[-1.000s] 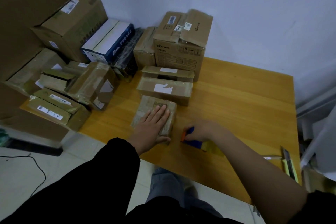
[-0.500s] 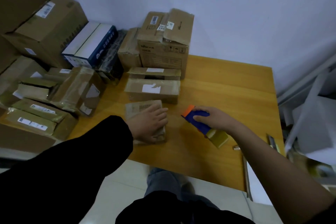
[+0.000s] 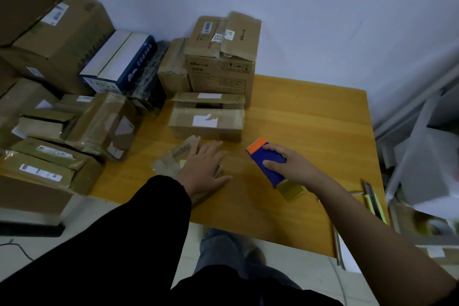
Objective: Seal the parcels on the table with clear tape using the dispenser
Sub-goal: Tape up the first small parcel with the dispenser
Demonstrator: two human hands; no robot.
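A small brown parcel (image 3: 175, 159) lies near the front edge of the wooden table (image 3: 310, 117). My left hand (image 3: 206, 169) presses flat on top of it, fingers straight and spread. To its right my right hand (image 3: 290, 169) grips a blue tape dispenser (image 3: 269, 165) with an orange tip pointing away from me; a roll of clear tape (image 3: 290, 189) shows at its near end. The dispenser is apart from the parcel, above the table. Two flat cardboard parcels (image 3: 206, 123) with white labels lie just behind the small one.
A tall cardboard box (image 3: 223, 62) stands at the table's back. Many boxes and taped parcels (image 3: 74, 117) are piled to the left. A box cutter (image 3: 372, 196) lies near the table's right edge. A white shelf unit (image 3: 422, 156) stands to the right.
My right hand has lifted the dispenser off the table's front and carried it farther from me and to the right of the parcel. My left hand has stayed on the small parcel.
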